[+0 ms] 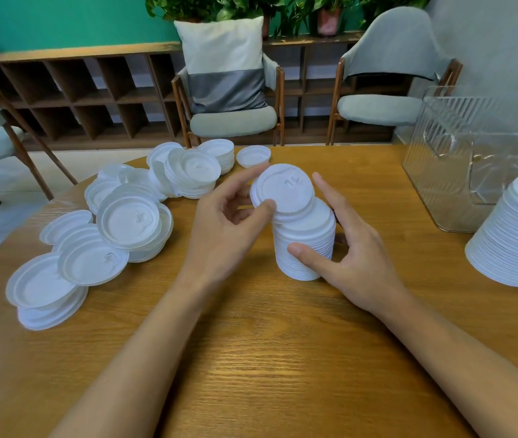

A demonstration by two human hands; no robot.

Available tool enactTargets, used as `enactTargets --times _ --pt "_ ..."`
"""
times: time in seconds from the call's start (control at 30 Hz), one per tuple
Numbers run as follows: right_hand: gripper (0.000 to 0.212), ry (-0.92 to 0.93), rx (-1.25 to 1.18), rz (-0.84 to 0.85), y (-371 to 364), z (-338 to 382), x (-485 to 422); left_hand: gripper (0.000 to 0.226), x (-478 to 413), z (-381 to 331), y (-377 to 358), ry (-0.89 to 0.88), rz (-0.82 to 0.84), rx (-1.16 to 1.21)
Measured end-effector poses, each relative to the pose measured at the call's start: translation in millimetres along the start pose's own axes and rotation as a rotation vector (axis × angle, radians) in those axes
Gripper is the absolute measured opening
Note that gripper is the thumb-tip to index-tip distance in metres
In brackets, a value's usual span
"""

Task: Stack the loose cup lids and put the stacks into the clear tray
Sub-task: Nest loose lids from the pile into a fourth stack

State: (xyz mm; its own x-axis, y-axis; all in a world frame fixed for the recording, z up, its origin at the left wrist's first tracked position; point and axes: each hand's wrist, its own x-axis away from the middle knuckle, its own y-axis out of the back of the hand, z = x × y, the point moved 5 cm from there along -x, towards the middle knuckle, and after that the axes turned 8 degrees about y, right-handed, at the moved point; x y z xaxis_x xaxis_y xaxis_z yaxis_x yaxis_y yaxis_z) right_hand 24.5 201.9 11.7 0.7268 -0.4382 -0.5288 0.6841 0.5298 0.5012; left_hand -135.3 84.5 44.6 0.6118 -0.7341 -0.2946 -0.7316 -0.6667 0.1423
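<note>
Two hands meet over the middle of the wooden table point(267, 358). The left hand point(226, 222) pinches a tilted lid point(286, 191) by its left edge, thumb on the near side and forefinger on the far side. This lid sits askew on top of a stack of lids point(306, 245) standing upright on the table. The right hand point(352, 254) cups that stack, its thumb pressed to the near side and its fingers reaching round the right and far side. Loose lids point(125, 222) lie heaped and overlapping to the left, spreading from the near left to the far middle. The clear tray point(447, 172) stands at the far right. Just near of it rises a second, taller stack point(516, 235), touched by neither hand. Beyond the table stand grey chairs point(232, 121).
</note>
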Motion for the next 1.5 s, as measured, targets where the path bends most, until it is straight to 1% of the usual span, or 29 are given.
enactTargets --times 0.07,0.23,0.3,0.37,0.4,0.47,0.53,0.6,0.73,0.83,0.97,1.13,1.23,1.37,1.5 --pt "0.09 0.007 0.003 -0.001 0.0 -0.3 0.1 0.041 1.0 1.7 -2.8 -0.003 0.009 -0.099" --pt "0.085 0.017 0.029 -0.01 1.0 -2.6 1.3 0.03 4.1 4.9 -4.1 -0.003 -0.005 -0.26" --pt "0.084 0.01 0.028 -0.012 1.1 -3.5 1.5 0.032 5.1 5.9 -5.0 -0.001 -0.002 -0.332" --pt "0.083 0.012 0.023 -0.014 1.1 -3.7 1.6 0.041 5.3 6.8 -4.8 0.011 -0.007 -0.35" --pt "0.082 0.016 0.024 -0.014 1.1 -3.4 1.6 0.048 4.9 7.5 -5.1 0.023 0.006 -0.346" --pt "0.081 0.019 0.025 -0.008 0.8 -2.8 1.7 0.057 3.8 9.9 -7.8 0.062 0.092 -0.282" --pt "0.08 0.021 0.019 -0.004 0.3 -2.2 1.7 0.059 4.3 10.4 -11.7 0.094 0.2 -0.178" --pt "0.081 0.02 0.011 -0.008 0.0 -1.9 1.8 0.059 5.3 8.4 -13.5 0.103 0.245 -0.108" --pt "0.087 0.001 -0.024 -0.007 -1.1 -1.2 2.8 0.062 6.2 7.3 -15.0 0.077 0.162 -0.103" --pt "0.091 -0.002 -0.028 0.001 -1.0 0.2 2.7 0.06 7.4 7.5 -16.1 0.033 0.086 -0.152" --pt "0.089 0.014 0.003 0.004 -1.1 0.5 2.7 0.054 8.7 7.1 -19.4 0.02 0.062 -0.186" --pt "0.081 0.041 0.036 0.015 -1.4 -0.5 1.7 0.052 8.2 10.0 -18.9 0.03 0.087 -0.219" --pt "0.078 0.033 0.045 0.026 -1.3 -1.3 2.7 0.053 7.7 13.6 -20.2 0.049 0.107 -0.187" --pt "0.085 -0.005 0.018 0.067 -4.5 -2.3 4.0 0.052 8.7 19.4 -24.4 0.106 0.182 -0.124" --pt "0.085 -0.004 0.005 0.065 -6.6 -1.7 4.3 0.049 13.4 22.4 -30.1 0.121 0.23 -0.09"
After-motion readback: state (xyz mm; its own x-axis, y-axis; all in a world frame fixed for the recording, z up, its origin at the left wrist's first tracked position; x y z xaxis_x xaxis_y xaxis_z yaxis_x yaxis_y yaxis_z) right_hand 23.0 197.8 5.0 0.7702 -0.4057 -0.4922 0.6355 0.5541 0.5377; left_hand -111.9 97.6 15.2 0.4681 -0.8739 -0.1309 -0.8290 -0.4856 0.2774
